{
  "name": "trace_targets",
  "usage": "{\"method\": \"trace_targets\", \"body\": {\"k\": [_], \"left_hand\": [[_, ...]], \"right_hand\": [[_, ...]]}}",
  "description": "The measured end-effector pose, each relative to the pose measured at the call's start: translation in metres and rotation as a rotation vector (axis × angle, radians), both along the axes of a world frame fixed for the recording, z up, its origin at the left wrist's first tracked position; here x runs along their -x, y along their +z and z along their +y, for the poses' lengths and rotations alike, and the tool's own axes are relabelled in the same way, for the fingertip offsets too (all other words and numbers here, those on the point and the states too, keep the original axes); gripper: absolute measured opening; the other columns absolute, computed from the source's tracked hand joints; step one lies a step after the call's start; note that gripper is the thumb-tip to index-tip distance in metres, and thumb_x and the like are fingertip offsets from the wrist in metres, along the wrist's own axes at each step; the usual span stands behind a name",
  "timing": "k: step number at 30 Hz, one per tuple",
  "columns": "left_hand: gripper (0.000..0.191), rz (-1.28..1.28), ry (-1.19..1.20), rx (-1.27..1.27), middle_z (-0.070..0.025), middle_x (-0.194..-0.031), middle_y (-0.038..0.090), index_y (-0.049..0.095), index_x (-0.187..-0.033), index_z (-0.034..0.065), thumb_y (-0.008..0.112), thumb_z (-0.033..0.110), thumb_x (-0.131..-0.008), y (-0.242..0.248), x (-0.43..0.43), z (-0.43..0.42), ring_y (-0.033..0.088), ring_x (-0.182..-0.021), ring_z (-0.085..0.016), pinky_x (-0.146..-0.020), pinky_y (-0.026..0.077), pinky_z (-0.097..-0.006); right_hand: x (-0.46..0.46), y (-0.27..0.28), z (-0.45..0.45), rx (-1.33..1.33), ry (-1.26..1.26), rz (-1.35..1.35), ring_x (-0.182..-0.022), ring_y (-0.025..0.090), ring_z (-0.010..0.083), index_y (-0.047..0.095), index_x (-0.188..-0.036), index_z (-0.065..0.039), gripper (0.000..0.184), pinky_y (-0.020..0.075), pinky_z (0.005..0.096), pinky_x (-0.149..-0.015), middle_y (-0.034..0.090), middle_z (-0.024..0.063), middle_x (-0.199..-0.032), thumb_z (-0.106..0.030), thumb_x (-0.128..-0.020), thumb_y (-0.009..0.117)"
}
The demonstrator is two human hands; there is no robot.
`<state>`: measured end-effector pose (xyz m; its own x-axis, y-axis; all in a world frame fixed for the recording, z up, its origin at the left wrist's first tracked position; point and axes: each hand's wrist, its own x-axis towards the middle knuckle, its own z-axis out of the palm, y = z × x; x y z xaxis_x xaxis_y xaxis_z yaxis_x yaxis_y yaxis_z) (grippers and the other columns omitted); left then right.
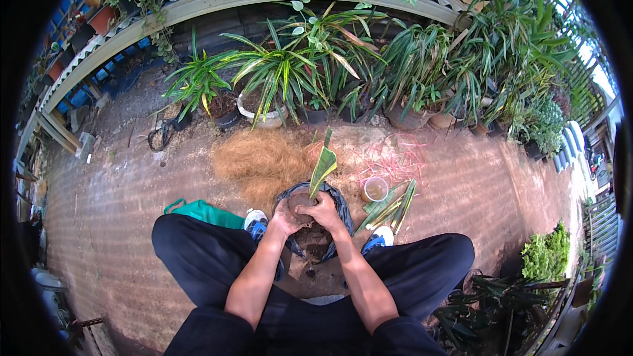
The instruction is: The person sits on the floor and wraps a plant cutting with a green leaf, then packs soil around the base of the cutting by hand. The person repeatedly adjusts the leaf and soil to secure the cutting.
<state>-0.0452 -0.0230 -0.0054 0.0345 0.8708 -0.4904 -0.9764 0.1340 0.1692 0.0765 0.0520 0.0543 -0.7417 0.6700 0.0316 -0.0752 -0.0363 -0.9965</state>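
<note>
Both my hands are around a clump of brown soil [300, 202] above an open black plastic bag [341, 207]. My left hand [286, 218] cups the clump from the left and below. From the right, my right hand [322, 211] presses on it, its fingers beside the base of an upright snake plant leaf [323, 165] with yellow edges. Dark loose soil [314, 242] shows inside the bag between my feet. How the leaf's base sits in the clump is hidden by my fingers.
Brown fibre [262, 160] lies beyond the bag, with pink plastic string [395, 158] to its right. A clear plastic cup [376, 189] stands beside cut leaves [390, 210]. Near my left foot is a green bag [205, 215]. Potted plants [277, 79] line the far side under a shelf.
</note>
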Motion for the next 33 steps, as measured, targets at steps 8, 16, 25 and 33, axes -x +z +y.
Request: {"method": "trace_targets", "body": {"k": [8, 16, 25, 33], "left_hand": [[0.049, -0.017, -0.107, -0.04, -0.0136, -0.107, 0.068, 0.06, -0.12, 0.0067, 0.031, 0.042, -0.101, -0.016, 0.008, -0.007, 0.069, -0.091, -0.029, -0.08, 0.059, -0.0452], [0.036, -0.19, -0.019, -0.092, -0.0088, -0.1, 0.07, 0.065, -0.103, 0.0073, 0.044, 0.037, -0.098, -0.052, 0.002, 0.004, 0.069, -0.082, -0.021, -0.071, 0.059, -0.0407], [0.047, 0.167, 0.471, 0.006, -0.0103, -0.125, 0.064, 0.062, -0.121, 0.0006, 0.044, 0.037, -0.098, 0.005, -0.025, 0.011, 0.059, -0.118, -0.026, -0.104, 0.044, -0.0414], [0.056, 0.204, 0.412, -0.165, -0.008, -0.139, 0.054, 0.053, -0.133, 0.0039, 0.043, 0.044, -0.095, 0.02, -0.037, 0.01, 0.049, -0.129, -0.028, -0.111, 0.036, -0.0436]], "right_hand": [[-0.004, 0.007, 0.003, -0.171, 0.116, 0.028, -0.091, 0.066, 0.0174, 0.07, -0.101, -0.001, 0.037, 0.0518, 0.0316, -0.085, 0.071, 0.0079, -0.098, -0.008, -0.067, 0.085], [0.005, 0.0, -0.01, -0.016, 0.033, -0.016, -0.083, 0.067, 0.0198, 0.07, -0.099, 0.005, 0.035, 0.0533, 0.0306, -0.08, 0.072, 0.0117, -0.09, -0.009, -0.07, 0.082], [0.024, 0.011, -0.017, 0.168, -0.534, -0.029, -0.082, 0.064, 0.0134, 0.069, -0.099, 0.003, 0.026, 0.0505, 0.0291, -0.077, 0.071, 0.0059, -0.09, -0.019, -0.087, 0.075], [0.02, 0.004, -0.017, 0.343, -0.533, 0.245, -0.08, 0.065, 0.0149, 0.067, -0.093, 0.002, 0.014, 0.0519, 0.0287, -0.075, 0.069, 0.0068, -0.088, -0.001, -0.083, 0.075]]}}
